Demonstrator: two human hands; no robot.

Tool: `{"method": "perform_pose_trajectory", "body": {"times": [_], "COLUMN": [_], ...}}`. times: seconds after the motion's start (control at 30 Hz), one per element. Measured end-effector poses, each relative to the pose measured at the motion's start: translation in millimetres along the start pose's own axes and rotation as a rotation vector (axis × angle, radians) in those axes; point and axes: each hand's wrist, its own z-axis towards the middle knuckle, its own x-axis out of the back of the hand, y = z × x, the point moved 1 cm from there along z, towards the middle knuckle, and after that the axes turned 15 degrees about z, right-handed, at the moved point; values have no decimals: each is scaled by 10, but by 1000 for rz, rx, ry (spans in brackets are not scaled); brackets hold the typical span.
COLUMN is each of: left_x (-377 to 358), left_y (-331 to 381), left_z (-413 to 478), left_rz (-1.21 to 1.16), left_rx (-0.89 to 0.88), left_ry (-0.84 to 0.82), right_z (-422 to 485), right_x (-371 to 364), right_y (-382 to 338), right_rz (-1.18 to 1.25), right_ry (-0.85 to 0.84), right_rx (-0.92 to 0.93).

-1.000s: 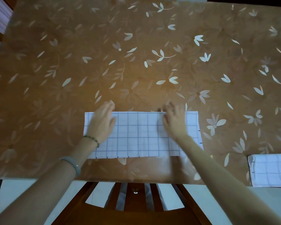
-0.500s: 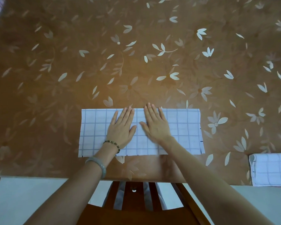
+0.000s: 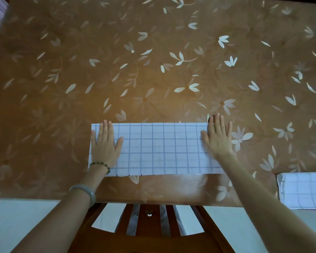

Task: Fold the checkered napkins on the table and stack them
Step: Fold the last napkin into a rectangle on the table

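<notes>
Currently left hand (image 3: 105, 146), right hand (image 3: 218, 138) spread flat on checkered napkin (image 3: 162, 148) ends, grip apart, clamping nothing

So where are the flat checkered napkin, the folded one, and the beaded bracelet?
flat checkered napkin (image 3: 162, 148), head view, its bare middle.
folded checkered napkin (image 3: 303, 190), head view, its top face.
beaded bracelet (image 3: 99, 163), head view, its beads on the wrist.

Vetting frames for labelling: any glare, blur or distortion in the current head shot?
Head view: pale glare on the table this side of the checkered napkin; grid lines sharp; right hand slightly soft; wide-angle bowing of the table's edges; second folded napkin cropped at right.
</notes>
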Motion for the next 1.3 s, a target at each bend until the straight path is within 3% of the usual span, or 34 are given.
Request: {"method": "perform_pose_trajectory", "body": {"times": [0.1, 0.2, 0.3, 0.5, 0.87, 1.1, 1.2, 1.3], "left_x": [109, 220, 225, 97, -47, 103, 252, 280], "left_y": [151, 508, 694, 547, -186, -324, -275, -257], "left_z": [-14, -17, 11, 52, 15, -36, -117, -124], "left_rz": [25, 8, 48, 4, -41, -173, -243, -324], "left_rx": [-26, -169, -216, -109, 118, 296, 442, 542], "left_ry": [29, 73, 67, -2, -21, -62, -17, -95], "right_z": [-33, -128, -163, -76, -55, -48, -2, 26], "right_x": [-149, -379, -520, -561, -26, 71, 165, 220], "right_y": [-610, -1358, -1679, -1177, 181, 185, 127, 93], "right_rz": [75, 141, 122, 24, -3, 1, 40, 94], "right_ry": [94, 6, -88, -141, -100, -102, -116, -142], "right_rx": [84, 313, 386, 357, 106, 72, 124, 204]}}
